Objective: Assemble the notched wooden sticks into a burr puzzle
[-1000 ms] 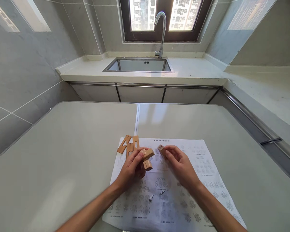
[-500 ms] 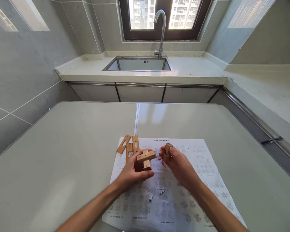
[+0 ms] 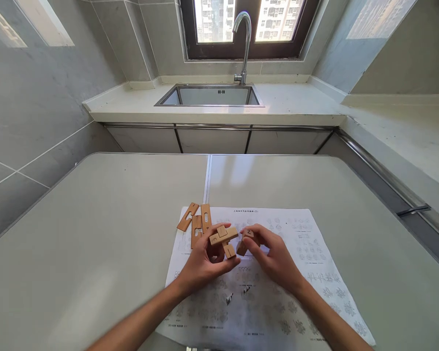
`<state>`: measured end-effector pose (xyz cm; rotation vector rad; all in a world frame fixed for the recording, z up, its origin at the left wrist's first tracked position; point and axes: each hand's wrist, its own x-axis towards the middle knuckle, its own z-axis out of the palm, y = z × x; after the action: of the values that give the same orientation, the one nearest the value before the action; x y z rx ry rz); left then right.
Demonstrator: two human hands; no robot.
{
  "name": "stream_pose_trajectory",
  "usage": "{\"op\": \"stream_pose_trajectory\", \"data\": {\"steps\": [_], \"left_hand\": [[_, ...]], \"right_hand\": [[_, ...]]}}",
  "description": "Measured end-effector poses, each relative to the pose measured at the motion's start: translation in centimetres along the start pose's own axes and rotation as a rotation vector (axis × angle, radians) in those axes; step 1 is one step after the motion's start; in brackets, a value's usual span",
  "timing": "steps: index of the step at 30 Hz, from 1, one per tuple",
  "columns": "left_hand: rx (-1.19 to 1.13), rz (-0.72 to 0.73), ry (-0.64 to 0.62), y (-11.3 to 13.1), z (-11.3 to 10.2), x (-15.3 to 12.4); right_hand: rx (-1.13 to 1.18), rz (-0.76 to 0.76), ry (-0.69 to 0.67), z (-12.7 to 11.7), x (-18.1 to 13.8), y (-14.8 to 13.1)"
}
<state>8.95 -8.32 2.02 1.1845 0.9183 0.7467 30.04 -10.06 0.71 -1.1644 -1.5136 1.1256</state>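
My left hand (image 3: 203,263) is closed around several joined wooden puzzle blocks (image 3: 224,236), with the thumb below and fingers behind. One block lies crosswise on top, and another points down toward me. Just to the right, my right hand (image 3: 274,256) pinches a notched wooden puzzle piece (image 3: 244,243) that bears a dark mark on its upper face. A narrow gap separates this piece from the joined blocks. Both hands are above a printed instruction sheet (image 3: 307,243) covered with small diagrams. My fingers hide parts of the pieces.
Flat wooden pieces with cut-outs (image 3: 205,217) lie at the sheet's upper left edge, close to my left hand. The sheet rests on a pale table (image 3: 95,219). Beyond are a counter with a sink (image 3: 219,96) and a tap (image 3: 246,46) below a window.
My right hand has moved slightly left and turned, bringing its piece lower and nearer the joined blocks. The blocks in my left hand have tilted a little.
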Motion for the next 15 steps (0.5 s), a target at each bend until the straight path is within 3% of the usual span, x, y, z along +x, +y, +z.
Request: {"op": "stream_pose_trajectory", "data": {"steps": [3,6,15], "left_hand": [[0.025,0.004,0.022,-0.1,0.3,-0.2],[0.017,0.016,0.026,-0.2,0.4,-0.1],[0.069,0.056,0.017,-0.6,0.3,0.1]], "right_hand": [[-0.227,-0.152,0.011,0.4,-0.4,0.7],[-0.291,-0.228,0.007,0.6,-0.6,1.3],[-0.230,-0.228,0.029,0.5,-0.6,0.9]]}}
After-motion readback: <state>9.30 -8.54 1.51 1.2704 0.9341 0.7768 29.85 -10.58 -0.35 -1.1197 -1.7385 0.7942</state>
